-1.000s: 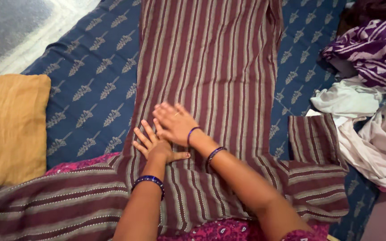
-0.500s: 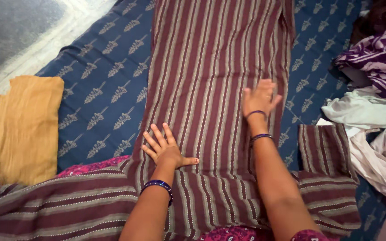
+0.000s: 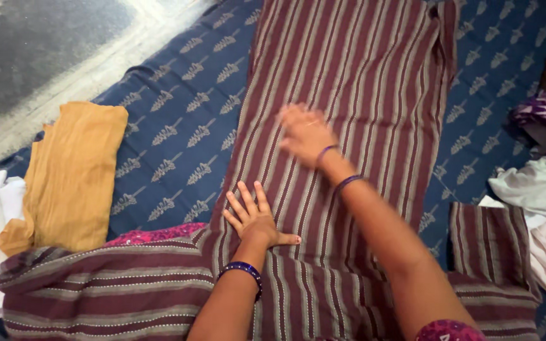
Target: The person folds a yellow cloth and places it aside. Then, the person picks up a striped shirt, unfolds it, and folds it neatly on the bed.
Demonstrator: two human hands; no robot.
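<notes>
Striped garment (image 3: 355, 76) lies flat on blue sheet (image 3: 178, 126). Left hand (image 3: 255, 215) open, fingers spread, pressing the cloth near its lower edge. Right hand (image 3: 304, 134) open, blurred, flat higher up. Risk: uneven pressure could drag the fabric into fresh creases.

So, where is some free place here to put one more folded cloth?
The blue patterned sheet lies bare between the folded mustard cloth and the striped garment. A narrower bare strip runs along the garment's right edge. The far right is crowded with loose clothes. Left hand and right hand lie on the garment.
</notes>
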